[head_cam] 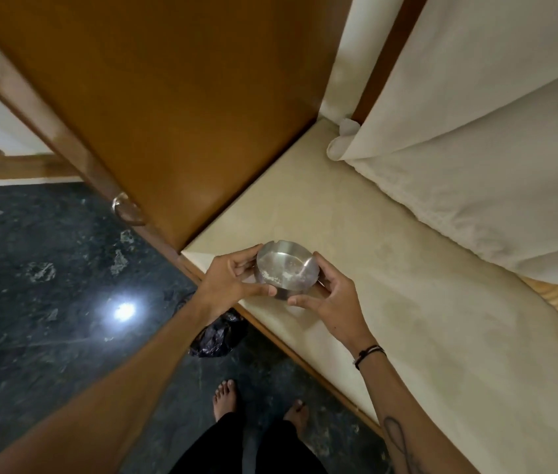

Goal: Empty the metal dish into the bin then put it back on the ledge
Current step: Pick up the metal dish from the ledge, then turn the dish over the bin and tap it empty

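Over the ledge (356, 234) corner, metal dish (286, 270) between both hands' fingers (264, 289)

white curtain (469, 138) beside brown wooden door (175, 107) — dark marble floor (31, 285).

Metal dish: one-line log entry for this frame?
metal dish | held by left hand and right hand | over ledge edge | pale residue inside

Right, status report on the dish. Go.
Left hand and right hand both gripping metal dish. Dish upright, pale residue inside, near ledge corner. Black bin bag on floor below. Nothing blocking.
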Action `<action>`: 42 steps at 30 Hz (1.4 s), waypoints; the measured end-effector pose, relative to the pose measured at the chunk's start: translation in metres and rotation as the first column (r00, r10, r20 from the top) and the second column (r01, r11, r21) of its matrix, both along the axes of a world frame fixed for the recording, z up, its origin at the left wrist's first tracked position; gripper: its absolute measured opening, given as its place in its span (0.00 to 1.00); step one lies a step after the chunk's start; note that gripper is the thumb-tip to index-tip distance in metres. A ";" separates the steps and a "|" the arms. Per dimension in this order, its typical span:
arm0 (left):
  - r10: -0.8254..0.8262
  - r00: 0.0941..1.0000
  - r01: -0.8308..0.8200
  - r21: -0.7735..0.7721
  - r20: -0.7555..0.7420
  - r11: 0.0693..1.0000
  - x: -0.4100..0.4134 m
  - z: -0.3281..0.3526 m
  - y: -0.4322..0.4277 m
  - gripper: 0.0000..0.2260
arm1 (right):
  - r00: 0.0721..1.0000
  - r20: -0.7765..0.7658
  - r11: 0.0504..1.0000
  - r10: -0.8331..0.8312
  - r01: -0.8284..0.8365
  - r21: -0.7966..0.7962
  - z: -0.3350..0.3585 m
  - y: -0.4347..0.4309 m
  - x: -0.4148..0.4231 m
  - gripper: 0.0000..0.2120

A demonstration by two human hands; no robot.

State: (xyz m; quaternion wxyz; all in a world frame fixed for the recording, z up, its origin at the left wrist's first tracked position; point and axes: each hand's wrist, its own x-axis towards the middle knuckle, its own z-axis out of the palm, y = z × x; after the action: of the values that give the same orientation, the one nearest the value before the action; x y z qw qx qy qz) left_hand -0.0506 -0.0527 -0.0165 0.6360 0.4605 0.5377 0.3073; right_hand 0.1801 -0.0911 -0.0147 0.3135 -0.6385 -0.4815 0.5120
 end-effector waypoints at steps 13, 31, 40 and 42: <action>0.307 0.949 -0.312 -0.089 -0.069 0.946 -0.119 -0.005 -0.135 0.42 | 0.959 -0.194 0.975 0.207 -0.218 -0.037 -0.017 -0.074 -0.110 0.46; 0.332 0.943 -0.305 -0.336 0.026 0.891 -0.230 -0.310 -0.175 0.35 | 0.988 -0.123 0.922 0.094 -0.133 -0.363 -0.315 -0.101 -0.229 0.37; 0.258 0.963 -0.265 -0.388 -0.072 0.883 -0.235 -0.432 -0.119 0.24 | 0.987 -0.163 0.855 -0.005 -0.080 -0.513 -0.420 -0.036 -0.239 0.04; 0.226 0.963 -0.265 -0.373 -0.145 0.889 -0.229 -0.446 -0.107 0.16 | 0.990 -0.142 0.836 0.007 -0.083 -0.542 -0.430 -0.020 -0.239 0.07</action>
State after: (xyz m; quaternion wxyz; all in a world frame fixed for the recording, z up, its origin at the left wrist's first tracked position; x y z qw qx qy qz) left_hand -0.2797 -0.1595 -0.4627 0.6437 0.2675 0.6722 0.2494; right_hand -0.0587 -0.1110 -0.4449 0.1380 -0.6538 -0.3081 0.6772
